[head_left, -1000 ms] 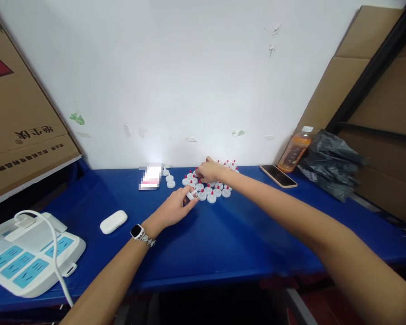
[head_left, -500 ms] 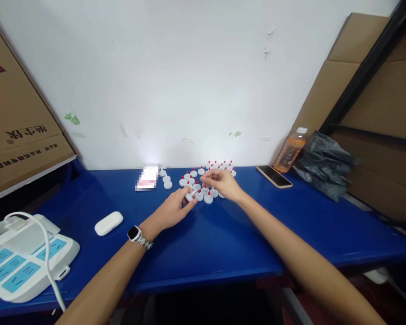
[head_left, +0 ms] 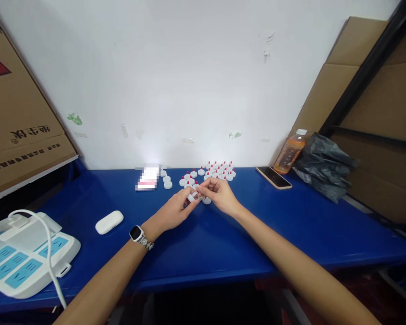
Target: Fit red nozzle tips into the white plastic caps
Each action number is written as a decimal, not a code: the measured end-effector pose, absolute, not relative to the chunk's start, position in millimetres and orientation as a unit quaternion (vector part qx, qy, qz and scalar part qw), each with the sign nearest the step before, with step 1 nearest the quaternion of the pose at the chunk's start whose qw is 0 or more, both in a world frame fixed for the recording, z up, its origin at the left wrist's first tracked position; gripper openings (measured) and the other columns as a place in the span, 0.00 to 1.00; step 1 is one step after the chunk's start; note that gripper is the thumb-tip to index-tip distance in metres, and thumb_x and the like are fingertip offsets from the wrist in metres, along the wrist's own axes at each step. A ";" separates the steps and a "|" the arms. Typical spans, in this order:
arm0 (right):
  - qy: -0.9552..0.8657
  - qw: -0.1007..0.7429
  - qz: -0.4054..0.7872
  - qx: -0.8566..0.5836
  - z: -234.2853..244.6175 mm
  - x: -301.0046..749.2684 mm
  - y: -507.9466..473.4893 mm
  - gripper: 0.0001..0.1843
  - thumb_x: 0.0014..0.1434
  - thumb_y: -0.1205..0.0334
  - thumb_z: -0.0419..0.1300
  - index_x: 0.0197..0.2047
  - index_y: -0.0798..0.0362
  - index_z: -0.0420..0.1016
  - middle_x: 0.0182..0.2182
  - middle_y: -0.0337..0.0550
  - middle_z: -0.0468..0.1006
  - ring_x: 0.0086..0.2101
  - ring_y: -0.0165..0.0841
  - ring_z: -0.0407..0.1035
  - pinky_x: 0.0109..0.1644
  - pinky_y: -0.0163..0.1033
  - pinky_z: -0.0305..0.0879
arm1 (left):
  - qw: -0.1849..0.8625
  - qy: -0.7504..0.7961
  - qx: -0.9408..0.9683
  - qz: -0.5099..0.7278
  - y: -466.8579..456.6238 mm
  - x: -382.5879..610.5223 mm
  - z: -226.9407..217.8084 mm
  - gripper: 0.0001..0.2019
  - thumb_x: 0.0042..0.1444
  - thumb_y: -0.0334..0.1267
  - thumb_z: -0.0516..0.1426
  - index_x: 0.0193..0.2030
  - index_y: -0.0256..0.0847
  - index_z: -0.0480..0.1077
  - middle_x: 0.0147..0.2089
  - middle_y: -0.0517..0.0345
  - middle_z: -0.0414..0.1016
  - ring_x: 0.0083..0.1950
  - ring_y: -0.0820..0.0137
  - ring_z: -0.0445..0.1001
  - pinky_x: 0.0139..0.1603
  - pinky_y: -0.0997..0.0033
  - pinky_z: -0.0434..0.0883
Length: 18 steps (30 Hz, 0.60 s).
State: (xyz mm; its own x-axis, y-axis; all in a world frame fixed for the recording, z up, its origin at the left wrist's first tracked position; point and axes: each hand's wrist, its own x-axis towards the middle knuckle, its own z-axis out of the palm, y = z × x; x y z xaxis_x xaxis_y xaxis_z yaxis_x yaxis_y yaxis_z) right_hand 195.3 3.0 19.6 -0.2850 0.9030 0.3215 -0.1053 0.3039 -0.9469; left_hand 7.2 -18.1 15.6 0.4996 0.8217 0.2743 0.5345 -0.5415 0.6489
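My left hand (head_left: pixel 176 206) is closed, with thumb and fingers around a white nozzle cap (head_left: pixel 191 197) that lies tilted, its spout toward the right. Close against that spout, my right hand (head_left: pixel 221 193) pinches thumb and forefinger together, and a speck of red, a small red tip, shows at the fingertips. Several white caps with red tips (head_left: pixel 183 181) stand on the table just behind my hands, partly covered by them. A further cluster of red-tipped caps (head_left: pixel 230 174) stands by the wall. Left of these sit a few white caps without red tips (head_left: pixel 168 185).
On the blue table (head_left: pixel 203 257) lie a white oval case (head_left: pixel 109 222), a power strip (head_left: pixel 30 257) with a cable, and a blurred card (head_left: pixel 148 177). To the right are a phone (head_left: pixel 274 177), an orange drink bottle (head_left: pixel 290 151) and a black plastic bag (head_left: pixel 325 164). Cardboard flanks both sides.
My right hand has come down and slightly left, bringing its pinched fingertips to the cap in my left hand. More of the caps by the wall now show.
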 end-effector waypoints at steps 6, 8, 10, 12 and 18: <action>-0.628 0.522 0.476 -0.327 24.4 200.5 4.3 0.18 0.49 0.48 0.71 0.30 0.54 0.74 0.23 0.40 0.79 0.24 0.28 0.72 0.27 0.33 0.66 | 0.259 0.402 0.826 0.298 -21.1 8.8 19.4 0.14 0.67 0.51 0.49 0.42 0.41 0.64 0.34 0.60 0.69 0.31 0.72 0.66 0.32 0.72 0.62; -0.628 0.517 0.482 -0.325 23.7 200.3 4.5 0.18 0.49 0.48 0.71 0.30 0.54 0.74 0.24 0.40 0.79 0.24 0.28 0.72 0.28 0.33 0.67 | 0.266 0.402 0.824 0.297 -21.5 8.7 19.5 0.14 0.67 0.51 0.49 0.43 0.41 0.65 0.35 0.60 0.70 0.32 0.72 0.67 0.32 0.72 0.63; -0.625 0.515 0.489 -0.324 22.8 199.4 4.1 0.18 0.50 0.48 0.71 0.30 0.54 0.74 0.24 0.41 0.80 0.24 0.29 0.73 0.29 0.34 0.68 | 0.269 0.402 0.824 0.295 -22.0 8.7 19.6 0.14 0.67 0.51 0.49 0.43 0.41 0.64 0.35 0.60 0.70 0.31 0.72 0.67 0.32 0.72 0.62; -0.624 0.514 0.493 -0.323 22.4 198.3 3.1 0.18 0.50 0.48 0.71 0.30 0.54 0.74 0.24 0.41 0.80 0.25 0.29 0.73 0.30 0.34 0.68 | 0.270 0.402 0.825 0.292 -22.6 8.7 19.7 0.14 0.67 0.50 0.49 0.43 0.41 0.64 0.34 0.60 0.69 0.31 0.72 0.66 0.32 0.72 0.62; -0.635 0.512 0.488 -0.309 21.3 194.8 0.5 0.18 0.50 0.48 0.71 0.29 0.53 0.71 0.26 0.40 0.80 0.26 0.30 0.74 0.30 0.35 0.68 | 0.265 0.404 0.824 0.295 -23.7 9.2 19.6 0.14 0.67 0.50 0.49 0.40 0.42 0.62 0.32 0.62 0.65 0.29 0.73 0.63 0.31 0.71 0.60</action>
State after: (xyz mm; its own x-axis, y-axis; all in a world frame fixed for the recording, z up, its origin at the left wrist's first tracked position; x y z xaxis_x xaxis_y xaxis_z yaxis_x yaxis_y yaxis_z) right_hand 194.8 0.5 21.3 -0.2843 0.8932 0.3484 -0.1067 0.3316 -0.9374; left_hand 9.2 -23.7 19.6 0.4991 0.8230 0.2714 0.5099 -0.5321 0.6759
